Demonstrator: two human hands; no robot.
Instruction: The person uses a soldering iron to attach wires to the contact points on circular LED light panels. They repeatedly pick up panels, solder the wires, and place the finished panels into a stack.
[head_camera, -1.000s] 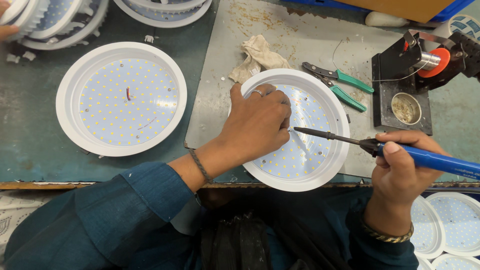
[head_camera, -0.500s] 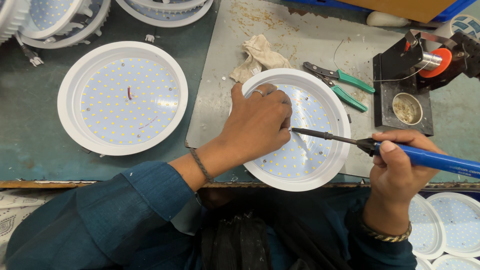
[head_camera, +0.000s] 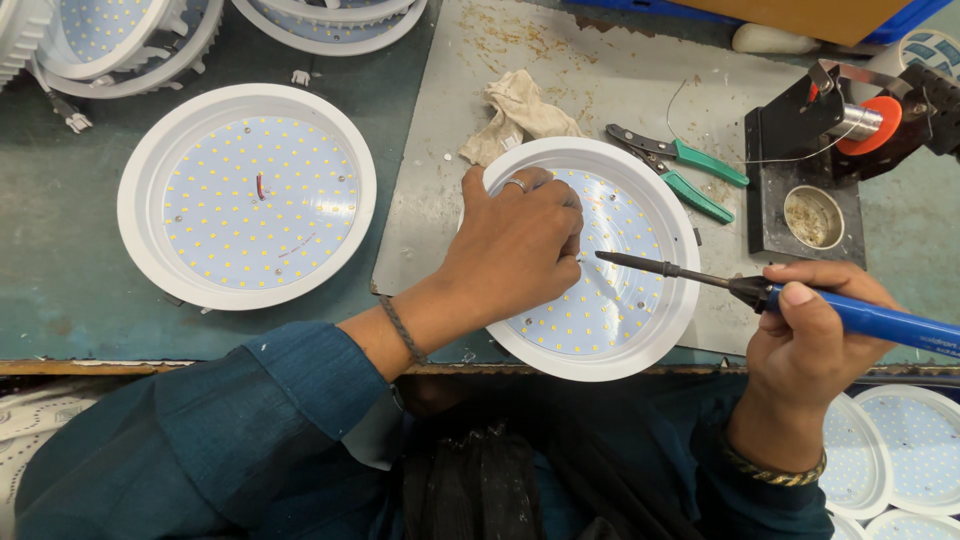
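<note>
Soldering iron (head_camera: 800, 300) in right hand (head_camera: 810, 340) grip — tip over lamp panel (head_camera: 610, 300).

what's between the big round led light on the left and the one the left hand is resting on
In the head view, only bare surface: a strip of green bench top and the left edge of the grey work mat separate the left light from the held light.

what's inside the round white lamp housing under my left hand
A pale disc dotted with small yellow LEDs fills the round white lamp housing. The left hand covers its left part, hiding what's beneath.
</note>
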